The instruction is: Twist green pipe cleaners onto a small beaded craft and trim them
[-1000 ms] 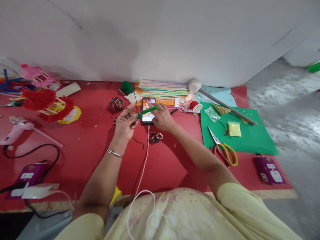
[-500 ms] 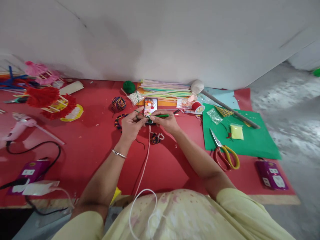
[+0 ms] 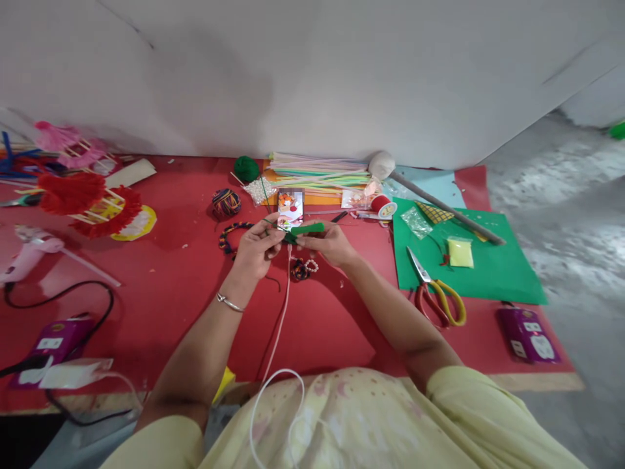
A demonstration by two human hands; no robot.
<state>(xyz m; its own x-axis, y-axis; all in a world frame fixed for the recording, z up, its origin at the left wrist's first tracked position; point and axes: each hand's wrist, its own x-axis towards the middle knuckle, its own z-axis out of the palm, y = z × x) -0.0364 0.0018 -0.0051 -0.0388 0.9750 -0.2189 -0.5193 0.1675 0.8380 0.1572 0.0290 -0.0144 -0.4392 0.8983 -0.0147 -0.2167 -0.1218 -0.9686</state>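
My right hand [image 3: 328, 243] is closed on a crochet hook with a green handle [image 3: 308, 228], which points to the right. Pinched in my left hand [image 3: 260, 247] is dark green yarn [image 3: 290, 238], bunched small between the fingertips of both hands. A strand runs back from the left fingers to a green yarn ball [image 3: 247, 169]. Just behind the hands lies a phone [image 3: 291, 207] with a lit screen, a pale cable plugged into its near end. A braided multicoloured cord [image 3: 224, 240] curves beside my left hand. Below the fingers sits a dark multicoloured piece with pearl beads [image 3: 303, 268].
Scissors [image 3: 434, 293] lie partly on a green sheet [image 3: 488, 280], crossed by a grey stick with a white head [image 3: 382, 165]. Pipe cleaners [image 3: 322, 170] and a red thread spool [image 3: 384, 207] are at the back. A glue gun [image 3: 32, 254] and red tasselled craft [image 3: 73, 195] stand left.
The hook's green handle has turned and looks broader and blurred. My fingertips have shifted slightly nearer to me, still on the yarn. The whole view has moved a little.
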